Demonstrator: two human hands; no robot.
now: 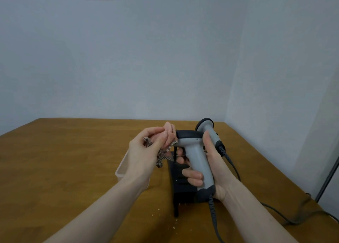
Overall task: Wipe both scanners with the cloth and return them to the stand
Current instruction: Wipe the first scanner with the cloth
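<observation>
- Head view puts both of my hands over the brown table [73,160], close together near its middle.
- My right hand [207,167] wraps the grey handle of the first scanner [194,151]: thumb up the right side, fingers curled round the front below the trigger. It is raised above the black stand [181,187], head pointing left.
- My left hand [146,151] pinches the cloth [167,140], a bunched pinkish rag with a chequered edge hanging loose. The cloth touches the dark front of the scanner's head.
- The second scanner [206,128] sits just behind my right thumb, head up. I cannot tell whether it rests in the stand or leans against it.
- I judge the scanner to be light, hard plastic and fairly smooth, so the full wrap on the handle is the right hold. The dark band at the base looks like the grippier part.
- Its coiled cable [213,217] trails off the bottom and will tug as I turn the body; I want slack before rotating.
- The cloth is soft and limp. It gives no support and needs finger pressure behind it. The window at the head is probably the delicate part, so I would rub lightly there.
- A clear plastic tub [122,167] sits under my left wrist, and crumbs [174,224] lie near the stand's foot.
</observation>
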